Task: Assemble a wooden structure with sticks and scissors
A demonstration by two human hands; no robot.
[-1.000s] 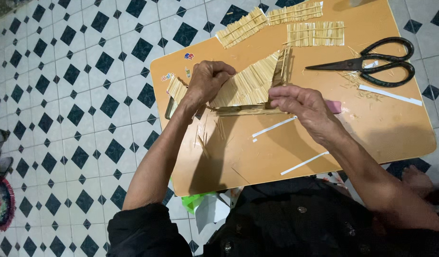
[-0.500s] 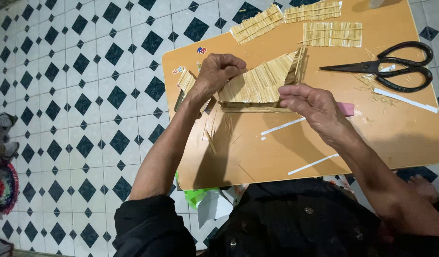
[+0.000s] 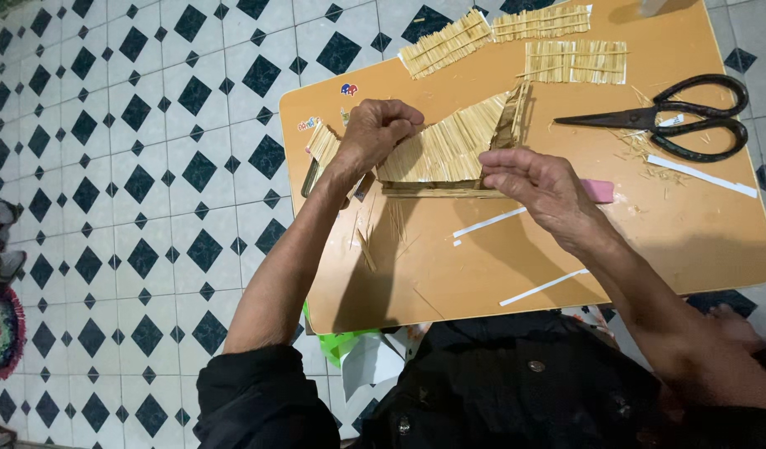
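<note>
Left hand (image 3: 381, 129) clamped over the top left edge of a slanted straw panel (image 3: 449, 150), fingers curled tight onto it, while right hand (image 3: 542, 185) pinches the panel's lower right corner with fingers narrow and holding the straw, all of it sitting mid-left on the low orange bench (image 3: 699, 233). No containers anywhere, just loose stuff: three flat straw mats (image 3: 576, 61) lined up along the far edge, black scissors (image 3: 674, 116) well to the right, a pink eraser-like block (image 3: 600, 191) just beside the right hand, thin white strips (image 3: 542, 287) and stray straw bits scattered about. Black-and-white diamond tile floor (image 3: 133, 166) under everything.
</note>
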